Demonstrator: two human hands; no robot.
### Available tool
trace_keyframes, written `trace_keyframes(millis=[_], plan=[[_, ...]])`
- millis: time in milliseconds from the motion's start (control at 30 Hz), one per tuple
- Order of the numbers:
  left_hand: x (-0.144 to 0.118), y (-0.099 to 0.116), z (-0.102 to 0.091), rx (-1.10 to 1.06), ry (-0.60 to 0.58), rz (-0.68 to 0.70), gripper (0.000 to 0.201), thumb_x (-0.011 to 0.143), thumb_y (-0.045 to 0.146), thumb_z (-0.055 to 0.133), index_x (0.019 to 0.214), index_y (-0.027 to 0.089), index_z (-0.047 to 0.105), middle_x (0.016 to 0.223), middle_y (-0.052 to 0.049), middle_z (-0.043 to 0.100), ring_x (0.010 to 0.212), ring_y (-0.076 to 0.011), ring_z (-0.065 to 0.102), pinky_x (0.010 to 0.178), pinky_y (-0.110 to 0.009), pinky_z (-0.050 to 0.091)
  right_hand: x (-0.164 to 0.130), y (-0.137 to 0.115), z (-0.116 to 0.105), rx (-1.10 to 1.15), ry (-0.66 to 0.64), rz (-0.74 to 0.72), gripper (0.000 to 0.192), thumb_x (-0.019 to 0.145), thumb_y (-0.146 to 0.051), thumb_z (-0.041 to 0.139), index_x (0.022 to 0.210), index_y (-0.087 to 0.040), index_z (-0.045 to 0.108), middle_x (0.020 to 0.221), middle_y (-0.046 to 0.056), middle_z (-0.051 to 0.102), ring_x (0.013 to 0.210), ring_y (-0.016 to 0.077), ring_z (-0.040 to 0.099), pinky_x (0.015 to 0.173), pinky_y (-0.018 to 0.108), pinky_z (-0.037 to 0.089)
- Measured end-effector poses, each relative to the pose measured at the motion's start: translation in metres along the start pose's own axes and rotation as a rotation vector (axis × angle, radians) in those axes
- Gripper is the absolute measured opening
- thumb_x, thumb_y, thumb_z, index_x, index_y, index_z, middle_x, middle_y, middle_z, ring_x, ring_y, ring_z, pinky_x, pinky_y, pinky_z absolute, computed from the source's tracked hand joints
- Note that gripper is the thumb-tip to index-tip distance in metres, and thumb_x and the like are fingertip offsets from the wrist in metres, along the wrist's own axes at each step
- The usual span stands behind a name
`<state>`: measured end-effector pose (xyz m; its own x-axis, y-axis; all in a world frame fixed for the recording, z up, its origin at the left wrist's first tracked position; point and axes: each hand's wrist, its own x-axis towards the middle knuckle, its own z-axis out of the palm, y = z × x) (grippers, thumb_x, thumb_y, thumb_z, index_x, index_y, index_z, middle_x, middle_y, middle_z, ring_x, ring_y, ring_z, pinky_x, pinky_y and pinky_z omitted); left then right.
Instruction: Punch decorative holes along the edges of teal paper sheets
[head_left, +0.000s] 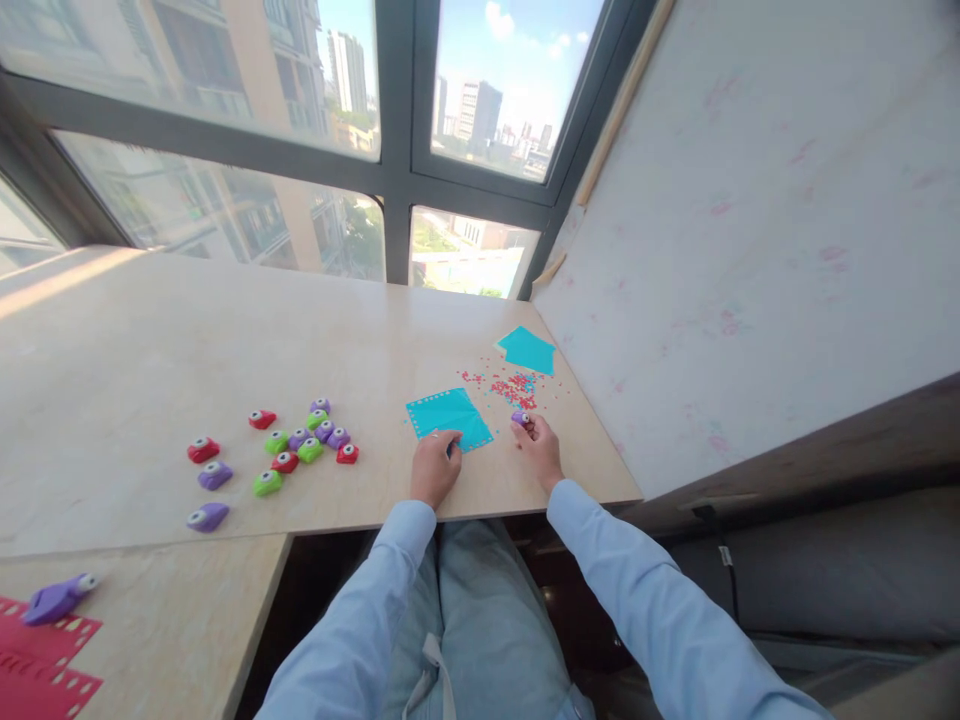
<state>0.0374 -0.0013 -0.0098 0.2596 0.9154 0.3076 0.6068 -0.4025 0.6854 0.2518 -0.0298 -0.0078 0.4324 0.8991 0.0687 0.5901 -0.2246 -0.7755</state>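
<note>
Right hand (541,454) pinches punch (520,417); left hand (434,470) touches paper (448,411).

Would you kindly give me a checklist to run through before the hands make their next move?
1. Punch held in the right hand: ok, between thumb and fingers.
2. Punch set on the nearer blue sheet: not ok, it is apart, to the right.
3. Left hand gripping that sheet firmly: cannot tell, though it is at the near edge.
4. Holes along the sheet's far edge: ok, a row shows.
5. Confetti cleared away: not ok, strewn beyond the right hand.
</note>
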Motion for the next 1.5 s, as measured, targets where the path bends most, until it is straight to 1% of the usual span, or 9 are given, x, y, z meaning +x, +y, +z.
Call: trace_keyframes(millis=[133, 300, 400, 733, 867, 933, 1133, 1300, 1500], plan=[[0.004, -0.001, 0.000, -0.002, 0.009, 0.011, 0.027, 0.082, 0.014, 0.048, 0.094, 0.021, 0.071, 0.095, -0.007, 0.074, 0.093, -0.0238, 0.066, 0.087, -0.038, 0.051, 0.017, 0.020, -0.040, -0.274, 0.020, -0.026, 0.037, 0.086, -0.045, 0.054, 0.113, -0.021, 0.060, 0.087, 0.003, 0.070, 0.078, 0.0178, 0.064, 0.066, 0.025, 0.048], [0.006, -0.001, 0.001, -0.003, 0.012, 0.003, 0.025, 0.084, 0.016, 0.049, 0.094, 0.020, 0.071, 0.097, -0.007, 0.074, 0.094, -0.0244, 0.067, 0.087, -0.038, 0.050, 0.039, 0.050, -0.105, -0.439, 0.133, 0.092, 0.030, 0.086, -0.035, 0.055, 0.108, -0.017, 0.064, 0.084, 0.006, 0.069, 0.078, 0.0202, 0.062, 0.066, 0.027, 0.041], [0.006, -0.002, 0.002, -0.005, 0.016, -0.005, 0.024, 0.084, 0.016, 0.049, 0.094, 0.019, 0.071, 0.097, -0.008, 0.074, 0.094, -0.0251, 0.066, 0.087, -0.039, 0.050, 0.042, 0.063, -0.121, -0.501, 0.135, 0.140, 0.025, 0.087, -0.035, 0.055, 0.101, -0.017, 0.066, 0.083, 0.007, 0.069, 0.075, 0.0202, 0.061, 0.062, 0.027, 0.037], [-0.002, -0.002, 0.004, -0.104, 0.080, 0.009, 0.021, 0.080, 0.008, 0.054, 0.087, 0.019, 0.070, 0.090, -0.006, 0.074, 0.088, -0.0218, 0.067, 0.084, -0.039, 0.053, 0.028, 0.066, -0.103, -0.577, 0.177, 0.159, 0.035, 0.092, -0.038, 0.046, 0.112, -0.016, 0.065, 0.097, 0.014, 0.069, 0.086, 0.0251, 0.061, 0.065, 0.032, 0.035], [-0.011, -0.001, 0.000, -0.239, 0.405, 0.104, 0.024, 0.079, 0.003, 0.050, 0.078, 0.020, 0.067, 0.088, -0.005, 0.071, 0.102, -0.0205, 0.064, 0.091, -0.038, 0.051, 0.032, 0.076, -0.104, -0.596, 0.179, 0.162, 0.041, 0.091, -0.042, 0.046, 0.117, -0.016, 0.063, 0.100, 0.013, 0.070, 0.085, 0.0258, 0.062, 0.065, 0.032, 0.035], [-0.018, -0.002, -0.007, -0.233, 0.565, 0.119, 0.023, 0.081, 0.005, 0.049, 0.077, 0.020, 0.066, 0.089, -0.005, 0.069, 0.101, -0.0199, 0.063, 0.092, -0.039, 0.051, 0.034, 0.080, -0.104, -0.589, 0.178, 0.160, 0.045, 0.090, -0.043, 0.046, 0.122, -0.015, 0.061, 0.103, 0.014, 0.070, 0.087, 0.0271, 0.062, 0.065, 0.033, 0.036], [-0.048, -0.026, -0.053, 0.014, 0.729, -0.140, 0.024, 0.079, 0.009, 0.049, 0.095, 0.019, 0.065, 0.102, -0.009, 0.064, 0.100, -0.0226, 0.059, 0.088, -0.040, 0.050, 0.037, 0.087, -0.106, -0.499, 0.213, 0.152, 0.053, 0.085, -0.048, 0.047, 0.125, -0.016, 0.058, 0.094, 0.012, 0.071, 0.082, 0.0289, 0.061, 0.065, 0.034, 0.037], [-0.056, -0.052, -0.094, 0.209, 0.704, -0.386, 0.025, 0.080, 0.024, 0.056, 0.103, 0.017, 0.062, 0.099, -0.009, 0.063, 0.079, -0.0208, 0.058, 0.082, -0.039, 0.050, 0.039, 0.096, -0.106, -0.407, 0.260, 0.127, 0.056, 0.079, -0.051, 0.050, 0.122, -0.015, 0.058, 0.089, 0.011, 0.070, 0.078, 0.0290, 0.060, 0.064, 0.035, 0.037], [-0.052, -0.054, -0.097, 0.286, 0.420, -0.401, 0.031, 0.080, 0.035, 0.060, 0.104, 0.016, 0.064, 0.095, -0.009, 0.067, 0.075, -0.0220, 0.060, 0.075, -0.036, 0.049, 0.038, 0.102, -0.105, -0.354, 0.300, 0.095, 0.053, 0.076, -0.050, 0.050, 0.114, -0.016, 0.062, 0.086, 0.011, 0.070, 0.076, 0.0283, 0.060, 0.063, 0.035, 0.037]])
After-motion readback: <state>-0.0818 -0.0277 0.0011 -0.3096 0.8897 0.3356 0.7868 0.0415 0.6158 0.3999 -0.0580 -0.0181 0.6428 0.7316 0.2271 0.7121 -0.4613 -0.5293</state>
